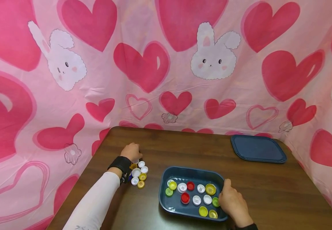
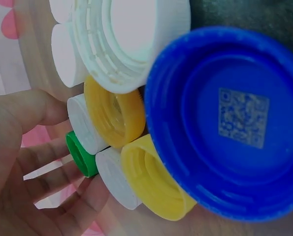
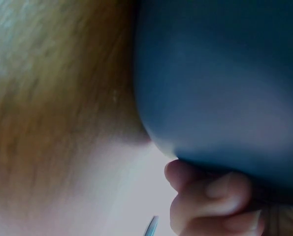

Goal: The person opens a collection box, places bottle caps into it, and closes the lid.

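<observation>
My left hand (image 1: 131, 151) is at the far end of a cluster of bottle caps (image 1: 136, 172) on the left side of the table. In the left wrist view, its thumb and loosely bent fingers lie around a green cap (image 2: 81, 154) and a white cap (image 2: 86, 123). Nearer that camera are yellow caps, a large white cap (image 2: 131, 39) and a big blue cap (image 2: 230, 123) with a printed square code. My right hand (image 1: 234, 202) grips the right rim of a dark blue plastic box (image 1: 193, 171), which holds several white, red, yellow and green caps.
A flat dark blue lid or tray (image 1: 258, 148) lies at the back right of the brown wooden table (image 1: 180, 143). Pink cloth (image 1: 177, 64) printed with hearts and rabbits hangs behind and beside the table.
</observation>
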The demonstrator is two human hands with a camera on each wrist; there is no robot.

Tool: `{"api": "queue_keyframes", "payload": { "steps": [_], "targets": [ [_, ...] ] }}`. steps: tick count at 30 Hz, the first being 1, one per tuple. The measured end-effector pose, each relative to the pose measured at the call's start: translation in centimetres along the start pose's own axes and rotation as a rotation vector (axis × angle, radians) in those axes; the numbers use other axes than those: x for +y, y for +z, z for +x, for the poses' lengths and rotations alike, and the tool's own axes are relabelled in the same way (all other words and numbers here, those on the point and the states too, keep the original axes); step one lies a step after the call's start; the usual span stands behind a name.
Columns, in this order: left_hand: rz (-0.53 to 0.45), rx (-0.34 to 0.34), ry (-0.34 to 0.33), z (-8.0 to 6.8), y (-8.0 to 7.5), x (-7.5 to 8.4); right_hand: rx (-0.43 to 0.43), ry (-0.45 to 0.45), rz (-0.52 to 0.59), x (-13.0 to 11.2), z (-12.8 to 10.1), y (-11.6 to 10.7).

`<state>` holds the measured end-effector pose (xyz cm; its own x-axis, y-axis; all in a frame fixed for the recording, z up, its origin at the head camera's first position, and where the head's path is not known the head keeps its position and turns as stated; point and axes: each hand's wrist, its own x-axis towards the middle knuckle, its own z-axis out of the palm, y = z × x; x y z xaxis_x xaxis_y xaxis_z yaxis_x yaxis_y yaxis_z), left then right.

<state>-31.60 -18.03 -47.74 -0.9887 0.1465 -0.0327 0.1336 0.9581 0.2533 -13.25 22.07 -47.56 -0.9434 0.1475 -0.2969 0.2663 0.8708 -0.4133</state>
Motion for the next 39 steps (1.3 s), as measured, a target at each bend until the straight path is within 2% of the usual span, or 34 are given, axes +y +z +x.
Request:
{"api": "queue_keyframes", "payload": {
  "steps": [9,16,20,25,28,34,37,39],
  "targets": [
    [0.008,-0.011,0.056,0.0,0.0,-0.5,-0.025,0.019,-0.004,-0.1,0.0,0.3],
    [0.005,0.056,0.162,0.0,-1.2,0.1,-0.008,-0.004,-0.006,0.0,-0.1,0.3],
    [0.013,0.069,0.269,-0.8,-2.5,2.4,0.017,-0.027,-0.007,-0.1,-0.1,0.3],
    [0.014,0.066,0.421,-2.9,-4.1,6.8,0.033,-0.036,-0.01,-0.2,-0.1,0.1],
    [0.024,0.043,0.481,-4.3,-4.8,9.4,0.026,-0.032,-0.014,-0.2,0.0,-0.2],
    [0.038,-0.086,0.586,-7.0,-5.6,12.9,0.019,-0.022,-0.02,-0.3,0.1,-0.2],
    [0.045,-0.166,0.655,-8.0,-5.3,13.8,0.008,-0.013,-0.021,-0.4,0.1,-0.1],
    [0.066,-0.22,0.673,-8.7,-4.7,14.3,-0.002,-0.007,-0.02,-0.3,0.1,0.0]
  ]
}}
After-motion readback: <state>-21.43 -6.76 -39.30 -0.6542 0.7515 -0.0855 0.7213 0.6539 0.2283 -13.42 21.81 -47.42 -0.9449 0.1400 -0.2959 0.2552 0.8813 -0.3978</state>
